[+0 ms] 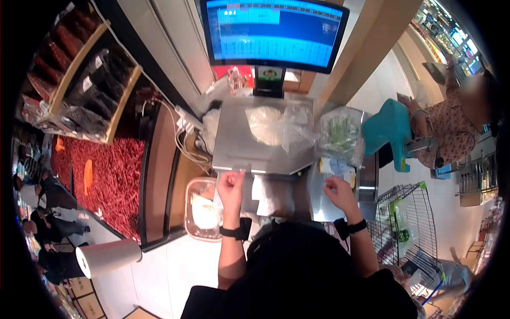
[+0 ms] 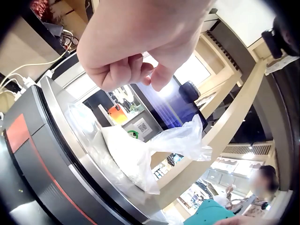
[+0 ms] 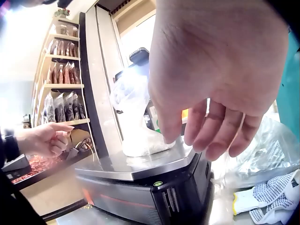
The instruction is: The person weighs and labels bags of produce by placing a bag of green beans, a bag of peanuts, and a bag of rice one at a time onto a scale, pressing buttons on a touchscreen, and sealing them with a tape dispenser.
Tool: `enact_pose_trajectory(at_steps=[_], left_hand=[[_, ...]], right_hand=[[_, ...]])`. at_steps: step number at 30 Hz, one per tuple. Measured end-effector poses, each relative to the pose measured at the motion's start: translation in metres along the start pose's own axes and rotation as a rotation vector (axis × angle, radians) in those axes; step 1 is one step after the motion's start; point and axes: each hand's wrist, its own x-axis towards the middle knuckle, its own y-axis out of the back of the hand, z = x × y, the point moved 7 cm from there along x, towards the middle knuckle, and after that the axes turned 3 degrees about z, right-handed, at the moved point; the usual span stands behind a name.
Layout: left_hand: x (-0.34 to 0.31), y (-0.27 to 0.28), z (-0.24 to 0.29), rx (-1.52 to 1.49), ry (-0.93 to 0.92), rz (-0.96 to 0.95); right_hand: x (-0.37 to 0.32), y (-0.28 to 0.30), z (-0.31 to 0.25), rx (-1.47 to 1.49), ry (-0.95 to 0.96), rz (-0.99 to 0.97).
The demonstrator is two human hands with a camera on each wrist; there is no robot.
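Note:
A knotted clear plastic bag with white contents [image 1: 265, 125] lies on the metal scale plate [image 1: 231, 138]; it also shows in the left wrist view [image 2: 126, 152] and the right wrist view [image 3: 143, 140]. My left hand [image 1: 230, 189] is over the plate's near left corner, fingers curled, with nothing visible in it; its curled fingers and thumb fill the top of the left wrist view [image 2: 140, 37]. To the right of the scale's near edge is my right hand [image 1: 341, 194], fingers loosely bent and holding nothing; the right wrist view [image 3: 215, 70] shows it apart from the bag.
Behind the plate stands a lit screen [image 1: 276, 34]. Bagged greens [image 1: 340, 130] and dotted gloves [image 3: 269, 199] lie to the right, near a teal device [image 1: 385, 133]. A pink-rimmed tub [image 1: 190, 212] is at left, beside dried red chillies [image 1: 114, 186]. A person and a cart [image 1: 406, 228] are at right.

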Motion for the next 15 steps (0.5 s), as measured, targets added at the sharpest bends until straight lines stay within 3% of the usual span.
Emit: enact_pose_trajectory(at_steps=[15], left_hand=[[-0.02, 0.038, -0.026, -0.029, 0.147, 0.075]], right_hand=[[-0.012, -0.042, -0.006, -0.189, -0.06, -0.226]])
